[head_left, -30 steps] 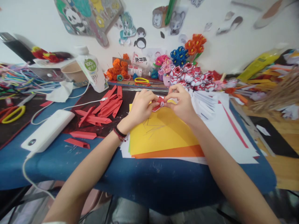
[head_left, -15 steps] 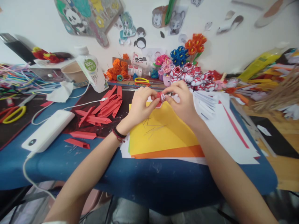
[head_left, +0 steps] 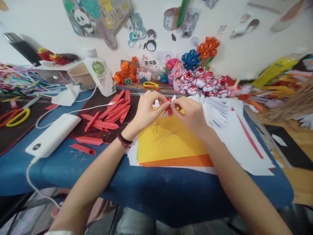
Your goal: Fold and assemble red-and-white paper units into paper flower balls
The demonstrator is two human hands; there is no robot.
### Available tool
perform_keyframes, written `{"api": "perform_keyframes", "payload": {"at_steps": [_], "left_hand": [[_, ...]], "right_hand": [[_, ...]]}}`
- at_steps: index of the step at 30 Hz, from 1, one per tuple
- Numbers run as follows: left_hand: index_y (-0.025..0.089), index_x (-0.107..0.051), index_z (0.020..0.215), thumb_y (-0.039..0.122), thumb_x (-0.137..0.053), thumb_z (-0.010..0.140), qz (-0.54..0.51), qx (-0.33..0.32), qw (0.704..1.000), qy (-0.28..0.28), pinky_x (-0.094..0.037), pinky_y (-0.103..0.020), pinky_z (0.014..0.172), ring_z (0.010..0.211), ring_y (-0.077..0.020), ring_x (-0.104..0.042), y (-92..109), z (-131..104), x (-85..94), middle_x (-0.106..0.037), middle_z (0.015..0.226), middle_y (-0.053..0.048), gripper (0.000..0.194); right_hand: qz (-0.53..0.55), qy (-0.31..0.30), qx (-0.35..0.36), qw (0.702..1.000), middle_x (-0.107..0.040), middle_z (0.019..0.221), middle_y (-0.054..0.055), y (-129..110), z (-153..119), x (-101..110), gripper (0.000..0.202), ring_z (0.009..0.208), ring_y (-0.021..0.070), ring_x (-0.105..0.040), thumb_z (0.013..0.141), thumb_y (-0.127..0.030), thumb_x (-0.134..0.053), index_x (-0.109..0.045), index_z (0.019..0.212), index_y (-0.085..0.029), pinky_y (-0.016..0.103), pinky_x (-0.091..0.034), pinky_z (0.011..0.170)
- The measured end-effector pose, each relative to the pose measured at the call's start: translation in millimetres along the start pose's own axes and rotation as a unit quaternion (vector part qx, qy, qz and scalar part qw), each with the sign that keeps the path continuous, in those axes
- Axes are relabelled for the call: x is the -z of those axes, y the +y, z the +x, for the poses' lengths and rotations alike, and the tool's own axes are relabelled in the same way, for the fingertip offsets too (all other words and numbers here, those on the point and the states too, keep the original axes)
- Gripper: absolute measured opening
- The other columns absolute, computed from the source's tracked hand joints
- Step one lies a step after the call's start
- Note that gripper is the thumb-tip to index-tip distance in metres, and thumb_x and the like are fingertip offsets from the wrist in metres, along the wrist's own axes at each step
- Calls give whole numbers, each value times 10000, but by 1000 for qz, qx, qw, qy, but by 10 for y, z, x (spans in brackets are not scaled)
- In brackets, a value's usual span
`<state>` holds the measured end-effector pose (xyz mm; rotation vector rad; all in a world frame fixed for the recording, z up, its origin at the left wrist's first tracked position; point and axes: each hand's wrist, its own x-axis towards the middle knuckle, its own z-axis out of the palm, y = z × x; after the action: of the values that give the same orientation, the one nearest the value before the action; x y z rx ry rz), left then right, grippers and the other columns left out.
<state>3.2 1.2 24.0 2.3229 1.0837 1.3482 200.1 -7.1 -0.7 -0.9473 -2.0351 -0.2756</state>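
Above the far edge of a yellow sheet, a small red and white paper piece is pinched between both hands. My left hand grips its left side with thumb and fingers. On the other side, my right hand is closed on the same piece, and a white tip sticks up at its fingertips. Thin wire-like pieces lie on the yellow sheet. Folded red paper strips are heaped left of my left hand. White paper strips lie to the right of my right hand.
Red and white paper flowers stand along the wall. A white bottle, yellow-handled scissors and a white power bank with its cable are on the left. A white sheet lies at the right of the blue table.
The fingers of my right hand have shifted on the small paper piece, which now shows a white tip pointing up. The whole view has moved slightly.
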Motion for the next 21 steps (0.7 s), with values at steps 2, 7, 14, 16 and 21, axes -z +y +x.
{"api": "perform_keyframes", "payload": {"at_steps": [2,7,14,16,21], "left_hand": [[194,-681,774,274,-715,909,-17,32,999,0,-416,-320,755,746,-144,-573,-5,10,8,-734,801,-2,159],[203,-699,729,213,-721,844,-67,105,992,14,-380,-324,679,661,-138,-504,-55,35,37,-718,750,1,118],[190,-707,691,252,-717,782,-154,160,975,14,-426,-295,654,680,-144,-575,-127,79,79,-709,712,-11,110],[182,-705,682,256,-724,755,-194,187,963,16,-455,-289,680,698,-145,-600,-136,88,84,-705,714,-15,105],[169,-705,650,239,-742,709,-255,222,940,37,-464,-291,705,706,-147,-620,-134,108,103,-704,704,-25,99]], "right_hand": [[3,8,30,1000,-718,816,48,-2,3,-16,191,734,183,-654,1041,-271,-529,-676,947,-194,306,-462,679],[35,12,76,996,-728,869,39,-15,10,-31,122,771,169,-682,1030,-201,-543,-661,999,-197,282,-500,703],[14,33,94,995,-726,842,38,-75,28,-8,141,739,166,-660,1033,-205,-526,-651,969,-204,288,-500,686],[-7,39,96,995,-713,796,31,-88,27,-14,169,707,163,-642,1037,-219,-518,-643,924,-209,295,-481,670],[-38,63,114,991,-705,758,23,-113,23,-21,181,680,157,-628,1021,-191,-516,-613,870,-217,297,-459,647]]}}
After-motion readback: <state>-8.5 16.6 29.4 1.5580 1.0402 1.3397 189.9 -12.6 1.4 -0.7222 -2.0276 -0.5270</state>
